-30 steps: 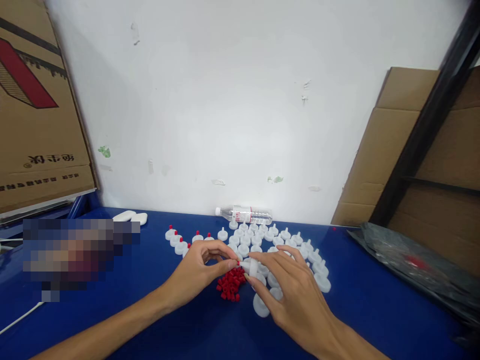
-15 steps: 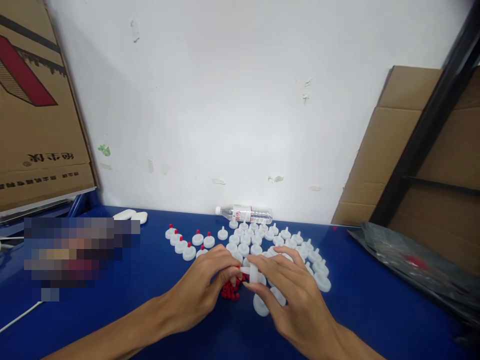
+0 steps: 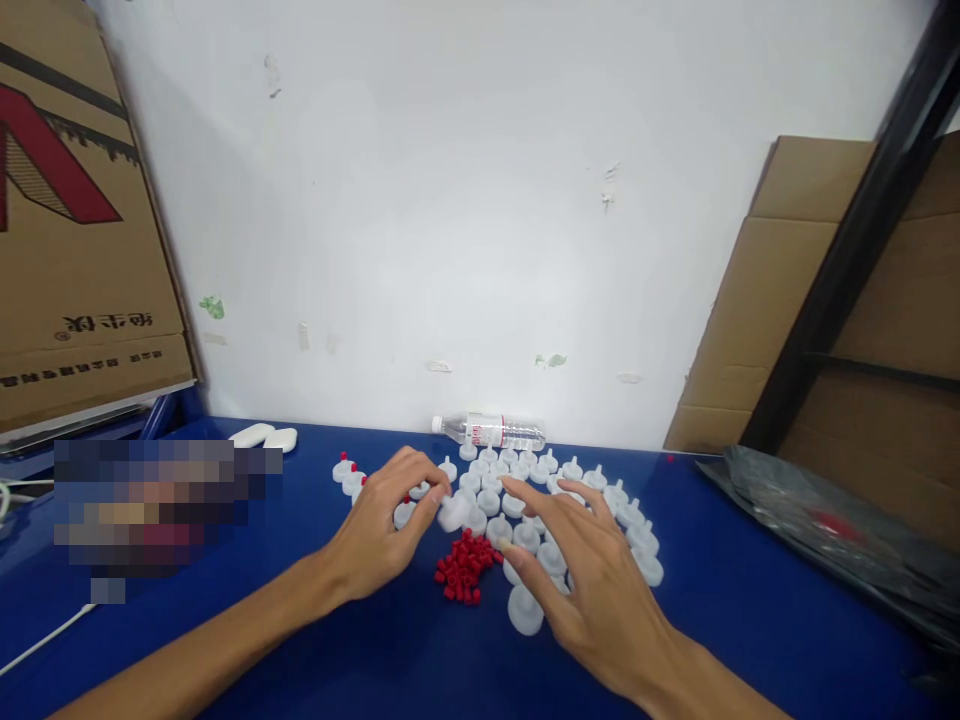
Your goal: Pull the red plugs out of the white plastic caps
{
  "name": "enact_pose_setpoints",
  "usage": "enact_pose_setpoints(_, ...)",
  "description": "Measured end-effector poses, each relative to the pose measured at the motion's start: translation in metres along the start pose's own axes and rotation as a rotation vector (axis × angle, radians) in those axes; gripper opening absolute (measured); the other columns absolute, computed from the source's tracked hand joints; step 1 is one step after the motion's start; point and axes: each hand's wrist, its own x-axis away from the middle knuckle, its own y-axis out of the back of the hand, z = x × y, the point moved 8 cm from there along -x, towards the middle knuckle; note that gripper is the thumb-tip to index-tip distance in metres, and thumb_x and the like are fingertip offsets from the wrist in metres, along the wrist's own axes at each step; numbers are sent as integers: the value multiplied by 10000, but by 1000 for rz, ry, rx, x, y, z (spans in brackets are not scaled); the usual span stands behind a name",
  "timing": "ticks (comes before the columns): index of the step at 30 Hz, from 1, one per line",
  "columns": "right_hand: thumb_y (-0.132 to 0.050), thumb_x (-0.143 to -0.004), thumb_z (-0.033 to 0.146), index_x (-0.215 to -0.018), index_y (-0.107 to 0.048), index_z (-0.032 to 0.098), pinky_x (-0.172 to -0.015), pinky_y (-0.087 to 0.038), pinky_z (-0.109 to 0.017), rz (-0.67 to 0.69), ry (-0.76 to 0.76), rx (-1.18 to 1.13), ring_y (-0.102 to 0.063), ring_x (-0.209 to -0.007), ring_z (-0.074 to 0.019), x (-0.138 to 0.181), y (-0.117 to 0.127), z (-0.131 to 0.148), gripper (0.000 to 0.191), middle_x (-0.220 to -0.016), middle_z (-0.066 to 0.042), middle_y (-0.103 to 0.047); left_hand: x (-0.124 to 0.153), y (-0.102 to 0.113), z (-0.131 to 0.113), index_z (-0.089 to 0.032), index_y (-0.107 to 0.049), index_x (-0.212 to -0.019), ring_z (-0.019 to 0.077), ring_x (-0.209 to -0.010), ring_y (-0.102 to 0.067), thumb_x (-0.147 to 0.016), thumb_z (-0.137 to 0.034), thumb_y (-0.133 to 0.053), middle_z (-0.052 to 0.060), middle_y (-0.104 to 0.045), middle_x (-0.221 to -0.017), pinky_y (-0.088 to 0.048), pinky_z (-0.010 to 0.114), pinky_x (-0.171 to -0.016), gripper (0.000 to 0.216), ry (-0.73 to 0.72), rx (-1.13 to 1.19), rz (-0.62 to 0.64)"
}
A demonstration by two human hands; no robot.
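My left hand (image 3: 394, 515) pinches a white spouted bottle cap (image 3: 455, 511) between thumb and fingers, held a little above the table; its spout end is hidden by the fingers. My right hand (image 3: 581, 575) is open, fingers apart, over the near part of a crowd of white spouted caps (image 3: 512, 502) standing spout up. Between the hands lies a heap of small red tip caps (image 3: 463, 567). Left of and behind my left hand stand several white caps with red tips (image 3: 343, 468), partly covered by that hand.
A clear plastic bottle (image 3: 491, 430) lies along the white wall at the back of the blue table (image 3: 315, 670). Grey plastic bags (image 3: 825, 540) lie at the right. Cardboard boxes (image 3: 90, 260) stand at the left, and a white cable (image 3: 52, 640) runs nearby.
The white cap, held between both hands before, has moved left in my left hand. My right hand has let go and opened, and the red heap is now uncovered.
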Motion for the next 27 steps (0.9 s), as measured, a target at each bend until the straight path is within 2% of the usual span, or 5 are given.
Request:
enact_pose_setpoints(7,-474,-1036,222,-1243,-570,289,-1136,-257,-465,19,-1,-50,-653,-1048,-175,4,-1,3,237,-1168,10,-693,2,-15,26,-178,-602,-842,246,-955,-510,-961,-178,-500,54,-618,-876,-414,398,-856,157,-127,-518,391)
enact_pose_setpoints(13,-466,-1024,177,-1171,-600,281,-1109,-267,-448,9,11,-61,-653,-1018,-172,1,-1,5,223,-1128,18,-701,-1,-13,36,-167,-655,-1072,311,-1061,-498,-960,-132,-460,123,-615,-1069,-413,485,-902,227,-125,-626,361)
enact_pose_setpoints(17,-469,-1018,171,-1151,-605,266,-1099,-270,-446,21,5,-58,-646,-999,-170,1,-2,5,212,-1109,14,-701,7,-30,25,-255,-466,-1436,353,-1268,-421,-879,10,-450,153,-470,-1399,-402,535,-997,617,-242,-679,369)
enact_pose_setpoints(20,-467,-1017,171,-1140,-606,261,-1099,-264,-448,23,7,-62,-643,-991,-169,2,-2,5,206,-1102,13,-700,12,-43,19,-314,-379,-1502,370,-1341,-377,-795,90,-458,147,-401,-1471,-390,562,-1031,819,-299,-698,384)
enact_pose_setpoints(27,-459,-1017,152,-1133,-600,271,-1106,-252,-449,41,18,-72,-642,-969,-161,1,-3,7,219,-1074,24,-701,5,-36,18,-233,-628,-1151,320,-1163,-489,-1012,-165,-507,115,-578,-1222,-426,474,-911,196,-308,-664,295)
